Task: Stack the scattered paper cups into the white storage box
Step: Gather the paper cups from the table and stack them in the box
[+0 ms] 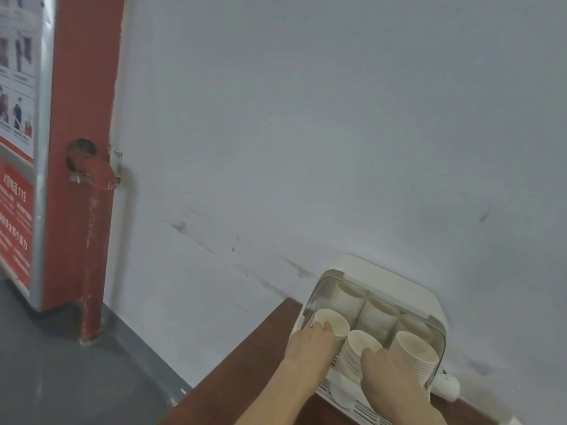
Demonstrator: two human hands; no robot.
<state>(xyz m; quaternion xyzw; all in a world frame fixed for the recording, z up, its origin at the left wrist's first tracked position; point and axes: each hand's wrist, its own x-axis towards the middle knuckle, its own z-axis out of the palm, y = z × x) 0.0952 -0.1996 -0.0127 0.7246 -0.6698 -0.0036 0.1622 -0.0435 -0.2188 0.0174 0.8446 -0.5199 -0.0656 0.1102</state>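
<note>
— Where is the white storage box?

— Lower right of the frame, on the brown surface and against the grey wall; its clear lid is swung up at the box's left end; stacks of paper cups fill it, some lying at the back, one leaning out at the right.

— And the hands?

— The left hand grasps a single paper cup at the box's left front, thumb over the rim, mouth tilted toward the camera; the right hand is clenched on the middle stack, fingertips hooked over its top rim; the two hands are close together but apart.

— Anything else around?

— A small white device just right of the box; a red pipe stands at the left of the frame, bending into a red cabinet with a poster on its front; grey floor at lower left.
</note>
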